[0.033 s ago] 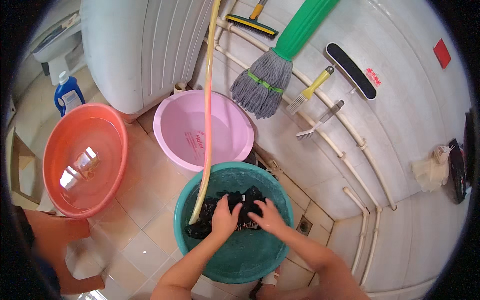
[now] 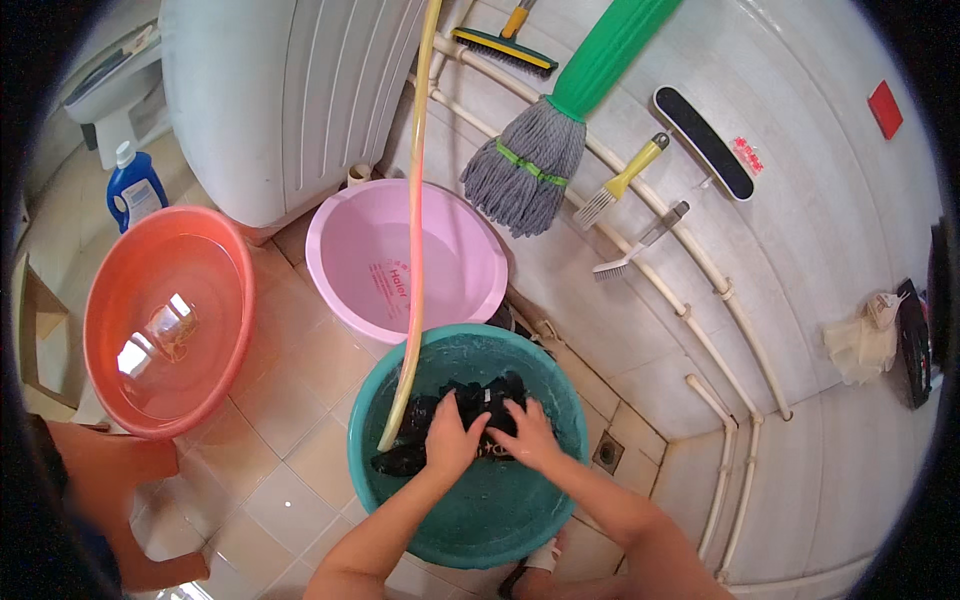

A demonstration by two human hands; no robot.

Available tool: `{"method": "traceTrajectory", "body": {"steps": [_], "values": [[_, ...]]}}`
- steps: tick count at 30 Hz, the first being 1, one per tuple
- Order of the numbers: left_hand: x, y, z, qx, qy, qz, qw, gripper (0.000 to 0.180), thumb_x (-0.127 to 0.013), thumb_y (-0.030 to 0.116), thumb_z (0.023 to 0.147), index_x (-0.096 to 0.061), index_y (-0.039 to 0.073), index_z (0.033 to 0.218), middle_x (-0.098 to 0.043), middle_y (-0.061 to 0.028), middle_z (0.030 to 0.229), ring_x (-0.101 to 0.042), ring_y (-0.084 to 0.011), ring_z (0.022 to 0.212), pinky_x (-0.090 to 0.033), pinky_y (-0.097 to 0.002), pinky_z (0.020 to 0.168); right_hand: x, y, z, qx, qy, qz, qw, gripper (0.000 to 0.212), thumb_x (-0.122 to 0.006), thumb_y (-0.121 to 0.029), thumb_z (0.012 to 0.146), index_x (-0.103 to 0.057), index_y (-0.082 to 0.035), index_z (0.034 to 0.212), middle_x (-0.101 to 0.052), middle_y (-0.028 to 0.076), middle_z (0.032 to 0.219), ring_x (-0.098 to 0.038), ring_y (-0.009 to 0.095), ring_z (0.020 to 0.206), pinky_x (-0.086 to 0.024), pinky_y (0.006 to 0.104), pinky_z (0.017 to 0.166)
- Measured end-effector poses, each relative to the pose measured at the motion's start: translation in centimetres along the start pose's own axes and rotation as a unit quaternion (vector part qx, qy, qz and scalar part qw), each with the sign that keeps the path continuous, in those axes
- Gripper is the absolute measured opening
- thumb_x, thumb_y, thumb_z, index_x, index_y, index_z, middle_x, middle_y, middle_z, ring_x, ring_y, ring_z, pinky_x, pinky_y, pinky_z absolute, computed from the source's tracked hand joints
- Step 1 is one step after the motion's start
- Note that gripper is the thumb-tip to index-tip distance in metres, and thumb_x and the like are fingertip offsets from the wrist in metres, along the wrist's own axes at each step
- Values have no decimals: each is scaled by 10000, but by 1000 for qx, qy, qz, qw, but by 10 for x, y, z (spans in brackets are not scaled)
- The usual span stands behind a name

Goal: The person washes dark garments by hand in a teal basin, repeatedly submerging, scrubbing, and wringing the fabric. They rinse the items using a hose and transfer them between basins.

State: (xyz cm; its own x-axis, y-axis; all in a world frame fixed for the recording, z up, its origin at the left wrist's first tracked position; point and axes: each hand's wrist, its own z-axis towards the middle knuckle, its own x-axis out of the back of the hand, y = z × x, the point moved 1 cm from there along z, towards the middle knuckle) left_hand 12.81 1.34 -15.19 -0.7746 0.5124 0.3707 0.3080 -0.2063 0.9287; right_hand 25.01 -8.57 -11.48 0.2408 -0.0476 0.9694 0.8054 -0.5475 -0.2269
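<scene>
A wet black garment (image 2: 490, 394) with pale lettering and a small white tag lies bunched in a teal basin (image 2: 357, 455) of water. My left hand (image 2: 453, 440) is closed on its middle, thumb toward the other hand. My right hand (image 2: 530, 436) grips the cloth just to the right, its fingers curled over the fabric. Some fingertips are hidden in the dark folds. A yellowish hose (image 2: 416, 200) hangs down from above, and its lower end sits inside the basin, left of my left hand.
A pink basin (image 2: 455, 245) stands behind the teal one, beside a white appliance (image 2: 240, 110). To the left are an orange basin (image 2: 185, 265) of water and a blue bottle (image 2: 137, 190). A grey mop (image 2: 530, 170) and several brushes hang along the piped wall. A floor drain (image 2: 608, 452) lies right.
My right hand has shifted slightly left, nearer my left hand. The garment is bunched a little differently between them, with its lettering shifted.
</scene>
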Motion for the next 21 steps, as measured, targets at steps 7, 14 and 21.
{"method": "traceTrajectory", "body": {"steps": [7,14,21], "values": [[-33,-26,10,242,-65,-167,954,643,-599,168,812,-284,90,1367,-380,-223,1325,-393,-376,1203,-347,-403,980,-60,17,40,-254,-144,26,956,362,-678,-272,742,-610,-3,975,-479,196,1207,-501,360,1066,-425,392,891],[-27,-7,25,336,-90,-659,667,515,-573,442,844,-470,105,1220,-524,-92,1164,-527,-227,1017,-452,-368,839,-26,-38,-6,-40,90,239,966,339,-675,-202,702,-588,-85,1008,-542,148,1148,-546,335,1013,-458,384,815],[-127,-110,20,298,-98,-680,663,293,-464,295,899,-572,30,965,-592,-58,880,-566,-214,773,-477,-355,704,-2,-96,-17,107,197,201,954,132,-654,-141,733,-568,-61,792,-561,97,731,-571,304,632,-461,345,553]]}}
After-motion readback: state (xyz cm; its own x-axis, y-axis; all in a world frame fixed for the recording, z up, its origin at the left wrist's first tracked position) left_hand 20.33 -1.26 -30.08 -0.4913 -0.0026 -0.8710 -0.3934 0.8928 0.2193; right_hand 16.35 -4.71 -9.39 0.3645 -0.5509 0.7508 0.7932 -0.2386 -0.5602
